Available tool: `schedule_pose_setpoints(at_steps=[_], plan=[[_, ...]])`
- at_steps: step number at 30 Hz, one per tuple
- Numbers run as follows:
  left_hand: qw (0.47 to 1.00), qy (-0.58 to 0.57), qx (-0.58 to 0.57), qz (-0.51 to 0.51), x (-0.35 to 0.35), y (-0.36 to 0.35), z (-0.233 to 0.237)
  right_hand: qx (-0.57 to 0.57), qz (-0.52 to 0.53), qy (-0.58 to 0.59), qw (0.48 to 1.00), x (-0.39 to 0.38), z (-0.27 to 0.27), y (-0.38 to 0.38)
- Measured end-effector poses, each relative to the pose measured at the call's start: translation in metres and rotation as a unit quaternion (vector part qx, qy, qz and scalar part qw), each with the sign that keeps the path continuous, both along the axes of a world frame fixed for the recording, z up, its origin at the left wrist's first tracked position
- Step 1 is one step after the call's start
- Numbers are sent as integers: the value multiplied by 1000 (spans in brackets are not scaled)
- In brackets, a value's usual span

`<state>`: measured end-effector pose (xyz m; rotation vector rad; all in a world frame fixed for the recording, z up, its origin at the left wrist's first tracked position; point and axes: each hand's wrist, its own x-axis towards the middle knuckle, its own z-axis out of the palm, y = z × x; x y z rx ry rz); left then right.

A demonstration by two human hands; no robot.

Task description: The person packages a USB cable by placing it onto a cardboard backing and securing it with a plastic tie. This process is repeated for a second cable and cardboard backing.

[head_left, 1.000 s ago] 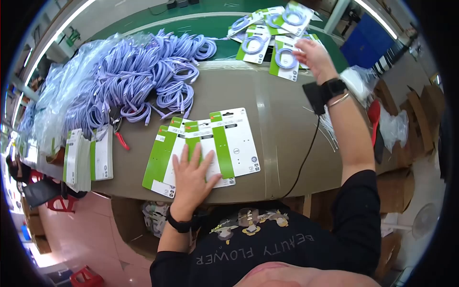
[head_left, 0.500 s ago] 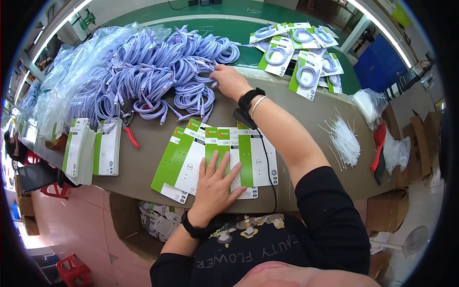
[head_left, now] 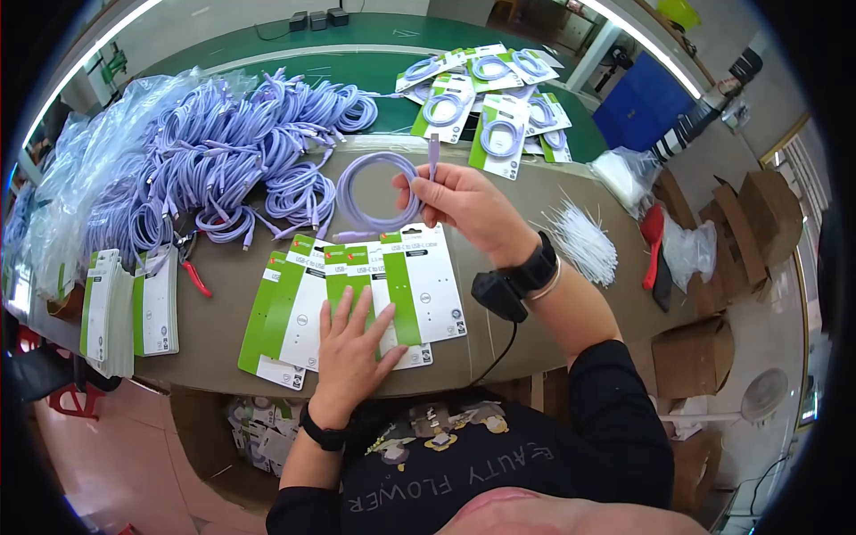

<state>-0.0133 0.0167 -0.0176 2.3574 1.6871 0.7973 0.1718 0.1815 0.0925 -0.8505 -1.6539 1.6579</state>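
A coiled lilac USB-C cable (head_left: pixel 346 198) hangs from my right hand (head_left: pixel 465 209), its fingers pinched round one side of the coil. One plug of it sticks up past the thumb. My left hand (head_left: pixel 350 352) lies flat with spread fingers on the green-and-white cable cards (head_left: pixel 426 285), which overlap in a fan on the table. The coil is just above the top edges of these cards. Left of it lies a big pile of similar coiled cables (head_left: pixel 241 147), partly on clear plastic bags (head_left: pixel 107 134).
Two stacks of cards (head_left: pixel 156 303) stand at the left beside red-handled pliers (head_left: pixel 194 278). Cards with cables attached (head_left: pixel 499 134) lie at the back. White cable ties (head_left: pixel 584 245) and a red-handled tool (head_left: pixel 654 241) lie at the right. An open carton (head_left: pixel 192 428) holds more cards below the table.
My right hand has taken a coiled cable from the pile and brought it toward me, above the cards. My left hand stays on the cards. The camera view has shifted right.
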Motion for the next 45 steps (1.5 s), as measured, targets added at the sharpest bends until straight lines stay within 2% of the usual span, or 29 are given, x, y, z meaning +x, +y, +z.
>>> schedule_pose_setpoints(at_steps=[5, 6, 7, 8, 9, 12, 13, 14, 16, 17, 20, 21, 24, 25, 27, 28, 30, 31, 34, 35, 38, 39, 42, 45], plan=[[999, 26, -20, -4, 6, -1, 7, -100, 4, 83, 992, 22, -4, -56], [981, -183, -56, -30, 14, -1, 12, -107, 8, 90, 990, 24, -9, -66], [918, -384, -87, -49, 23, -2, 17, -126, 15, 107, 986, 26, -15, -77], [813, -568, -110, -63, 28, -3, 20, -144, 23, 123, 982, 27, -21, -87], [817, -562, -112, -53, 29, -3, 22, -161, 32, 139, 977, 26, -27, -97], [610, -752, -176, -178, 34, 1, 22, -155, 10, 209, 966, 19, -49, -124], [617, -748, -171, -173, 38, 3, 19, -147, -1, 240, 960, 16, -54, -129], [594, -750, -183, -226, 41, 5, 14, -148, 10, 248, 957, 17, -56, -133], [547, -744, -200, -328, 43, 10, 7, -116, -44, 235, 964, 21, -60, -135], [560, -740, -191, -320, 42, 10, 6, -117, -29, 244, 962, 18, -59, -138], [508, -734, -298, -339, 45, 10, 10, -89, -111, 320, 937, 18, -46, -147], [512, -733, -295, -337, 44, 8, 14, -90, -107, 321, 937, 21, -47, -145], [492, -775, -334, -212, 47, 1, 29, -52, -53, 327, 942, 33, -57, -140], [490, -774, -341, -213, 44, 0, 32, -52, -60, 327, 942, 35, -56, -140], [540, -748, -346, -174, 37, 0, 37, -115, -25, 240, 964, 43, -53, -140], [526, -747, -364, -180, 38, -2, 43, -120, -46, 233, 964, 46, -52, -140], [691, -604, -374, -132, 37, -3, 59, -109, -38, 200, 973, 43, -52, -139], [683, -603, -388, -139, 38, -2, 56, -114, -55, 197, 972, 42, -53, -142], [605, -687, -377, -142, 38, 4, 42, -171, -57, 284, 942, 34, -53, -144], [605, -686, -379, -142, 38, 5, 39, -172, -59, 285, 941, 33, -52, -144], [480, -750, -392, -230, 38, 6, 32, -227, -61, 340, 911, 31, -50, -147], [478, -751, -394, -229, 39, 7, 32, -229, -63, 338, 910, 31, -51, -146], [546, -714, -400, -177, 40, 11, 40, -227, -68, 311, 920, 30, -60, -143], [562, -733, -360, -128, 48, 14, 45, -247, -93, 303, 916, 30, -60, -134]])
